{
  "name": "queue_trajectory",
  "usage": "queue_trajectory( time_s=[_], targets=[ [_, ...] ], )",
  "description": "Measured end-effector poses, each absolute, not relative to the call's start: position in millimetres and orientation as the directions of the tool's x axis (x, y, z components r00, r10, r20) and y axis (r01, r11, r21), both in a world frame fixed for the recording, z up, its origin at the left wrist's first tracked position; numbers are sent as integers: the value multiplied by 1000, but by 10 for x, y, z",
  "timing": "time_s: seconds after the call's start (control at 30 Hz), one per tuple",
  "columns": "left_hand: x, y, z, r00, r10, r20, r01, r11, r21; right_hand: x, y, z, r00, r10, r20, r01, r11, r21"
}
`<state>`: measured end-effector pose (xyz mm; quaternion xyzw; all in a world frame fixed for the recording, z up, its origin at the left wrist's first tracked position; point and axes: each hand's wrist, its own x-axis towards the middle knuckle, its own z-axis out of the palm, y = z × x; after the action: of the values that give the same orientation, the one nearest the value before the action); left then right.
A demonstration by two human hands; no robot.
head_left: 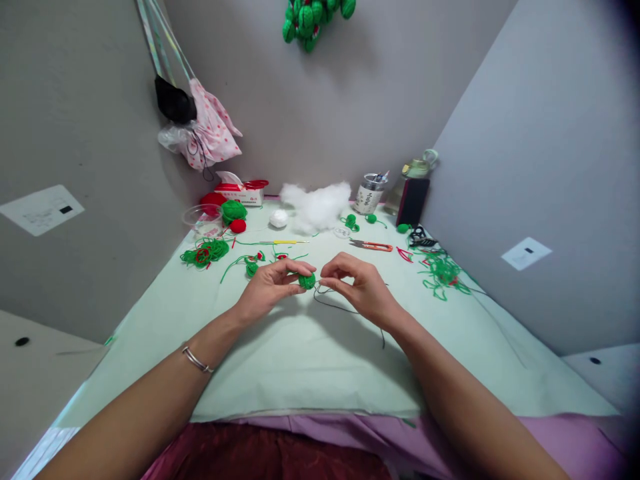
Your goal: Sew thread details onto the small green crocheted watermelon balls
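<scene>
Green ball (307, 281): yarn, ribbed, matt, rough. Dark thread (336, 307): thin, matt. Table cover (300, 373): cloth, matt, lightly creased. Stuffing (320, 208): loose fibre, fluffy, matt. Snips (371, 246): metal blades, smooth orange handles. Bracelet (197, 360): metal, smooth, glossy. Spotted bag (213, 127): cloth, soft, wrinkled. Clear bag (173, 137): plastic film, crinkled, shiny. Tissue box (243, 194): printed card; protruding tissue (229, 178), paper, matt. Wall (320, 120): smooth, matt.

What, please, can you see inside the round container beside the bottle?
A few pen-like items poke out of the top of the container; its wall hides their lower ends and anything deeper down.
</scene>
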<state>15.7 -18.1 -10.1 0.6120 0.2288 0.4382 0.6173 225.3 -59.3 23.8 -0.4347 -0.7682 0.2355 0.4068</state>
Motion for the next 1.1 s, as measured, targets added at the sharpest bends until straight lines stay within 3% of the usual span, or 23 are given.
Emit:
queue_trajectory(
  time_s=[0.17, 0.3, 0.43, 0.77, 0.87, 1.0, 1.07, 1.1],
  targets=[
    [149, -178, -79, 506, 828, 242, -250, -127, 960, 2269, -607, 236, -320, 812, 488, 524, 581, -623],
    [146, -174, -59, 509, 835, 209, -277, -71, 958, 2273, -624, 236, -330, 809, 487, 542, 585, -604],
    [154, -197, -38, 492, 845, 209, -205, -121, 971, 2261, -607, 205, -295, 819, 493, 566, 565, -600],
    [203, -236, -107, 445, 879, 170, -101, -139, 985, 2110, -636, 117, -212, 892, 399, 446, 452, -773],
    [230, -266, -122, 428, 883, 191, -103, -163, 981, 2095, -646, 87, -269, 849, 455, 548, 524, -652],
    [268, -306, -160, 435, 854, 285, -22, -306, 952, 2062, -625, 15, -340, 777, 529, 729, 573, -373],
    [272, -307, -184, 427, 841, 332, 53, -390, 919, 2040, -655, 84, -302, 733, 610, 735, 586, -341],
    [268, -299, -196, 420, 838, 347, 88, -418, 904, 2038, -692, 164, -250, 718, 650, 708, 593, -384]
  ],
)
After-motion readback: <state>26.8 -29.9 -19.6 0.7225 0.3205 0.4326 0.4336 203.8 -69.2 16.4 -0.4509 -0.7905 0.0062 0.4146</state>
